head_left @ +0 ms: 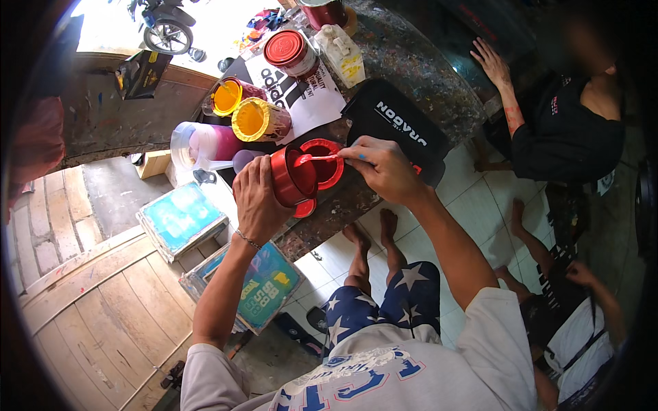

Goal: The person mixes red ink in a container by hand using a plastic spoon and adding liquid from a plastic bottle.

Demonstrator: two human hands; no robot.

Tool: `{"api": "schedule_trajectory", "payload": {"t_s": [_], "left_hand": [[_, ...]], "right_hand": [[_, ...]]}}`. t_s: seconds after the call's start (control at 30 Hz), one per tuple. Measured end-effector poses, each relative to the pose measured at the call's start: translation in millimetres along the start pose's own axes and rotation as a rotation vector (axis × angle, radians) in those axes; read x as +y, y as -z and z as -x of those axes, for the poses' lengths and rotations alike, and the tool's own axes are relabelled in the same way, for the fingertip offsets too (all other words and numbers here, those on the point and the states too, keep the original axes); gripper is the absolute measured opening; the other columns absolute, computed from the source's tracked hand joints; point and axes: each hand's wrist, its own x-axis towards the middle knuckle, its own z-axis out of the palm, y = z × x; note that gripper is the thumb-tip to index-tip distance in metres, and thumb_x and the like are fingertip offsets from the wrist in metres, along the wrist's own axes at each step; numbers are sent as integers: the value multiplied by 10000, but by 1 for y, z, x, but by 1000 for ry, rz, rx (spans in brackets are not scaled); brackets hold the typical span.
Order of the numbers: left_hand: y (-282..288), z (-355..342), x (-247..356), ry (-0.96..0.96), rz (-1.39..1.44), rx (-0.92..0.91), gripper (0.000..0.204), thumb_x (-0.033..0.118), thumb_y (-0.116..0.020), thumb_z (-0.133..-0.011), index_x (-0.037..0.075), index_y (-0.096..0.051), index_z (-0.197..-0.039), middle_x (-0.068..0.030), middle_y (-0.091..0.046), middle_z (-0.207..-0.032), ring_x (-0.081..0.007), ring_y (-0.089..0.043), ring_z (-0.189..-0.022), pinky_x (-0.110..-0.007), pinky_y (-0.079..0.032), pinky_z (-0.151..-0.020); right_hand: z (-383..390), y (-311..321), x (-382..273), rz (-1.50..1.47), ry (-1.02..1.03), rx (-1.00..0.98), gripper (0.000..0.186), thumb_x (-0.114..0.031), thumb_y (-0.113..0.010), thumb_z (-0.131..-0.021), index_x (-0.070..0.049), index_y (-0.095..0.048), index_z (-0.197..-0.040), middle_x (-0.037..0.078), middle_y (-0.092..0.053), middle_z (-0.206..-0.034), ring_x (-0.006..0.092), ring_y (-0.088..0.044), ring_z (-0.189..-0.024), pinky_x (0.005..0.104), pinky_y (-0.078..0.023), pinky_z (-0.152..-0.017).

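A red paint can (291, 179) is held tilted above the near edge of the paint-spattered desk (411, 68), gripped around its side by the closed left hand (257, 198). A thin stirring stick (317, 157) coated in red is pinched by the right hand (384, 168) and dips into it. Two yellow-filled cans (247, 109) stand farther left.

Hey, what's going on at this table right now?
A seated person tilts a red paint can with the left hand and scrapes red paint out of it with a stick held in the right hand, over a second red container on the speckled table. Two open yellow paint cans stand behind. Another person's hand rests on the table's far side.
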Motion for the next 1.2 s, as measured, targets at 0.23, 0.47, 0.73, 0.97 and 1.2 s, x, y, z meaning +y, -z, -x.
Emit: {"api": "schedule_trajectory", "payload": {"t_s": [0.23,0.47,0.73,0.97,1.2], "left_hand": [[0,0,-1,29,-8,-1,1016,260,-902,-534,22,-420,-1396,-191,-516,-1328,-372,-491,-1275,-502,-347,-1094],[-1,-1,-1,28,-11,24,1030,278,-918,-538,19,-418,-1400,-194,-517,-1331,-380,-488,-1275,-503,-349,-1092],[-3,3,-4,34,1,21,1047,282,-927,-539,23,-405,-1409,-200,-502,-1353,-391,-482,-1271,-501,-346,-1090],[-5,4,-6,30,16,12,1061,266,-930,-524,25,-401,-1411,-200,-500,-1358,-390,-478,-1278,-502,-340,-1095],[-3,3,-5,19,19,12,1054,264,-934,-523,30,-409,-1407,-193,-507,-1352,-388,-481,-1278,-503,-344,-1093]], "right_hand": [[-18,-1,6,92,75,-117,209,5,-675,-883,-24,-731,-1082,144,-664,-923,313,-673,-831,385,-534,-720],[-14,18,0,103,60,-117,183,-14,-641,-878,-14,-734,-1035,180,-651,-930,368,-663,-872,447,-534,-758],[-5,30,0,169,57,-110,222,27,-623,-853,4,-729,-1047,178,-645,-926,365,-658,-867,436,-533,-769],[-3,34,-1,204,13,-95,203,12,-621,-870,-1,-725,-1044,175,-642,-906,362,-659,-854,438,-532,-754],[2,30,-1,207,-35,-19,174,1,-627,-885,-1,-710,-1038,162,-652,-894,358,-669,-828,428,-535,-734]]}}
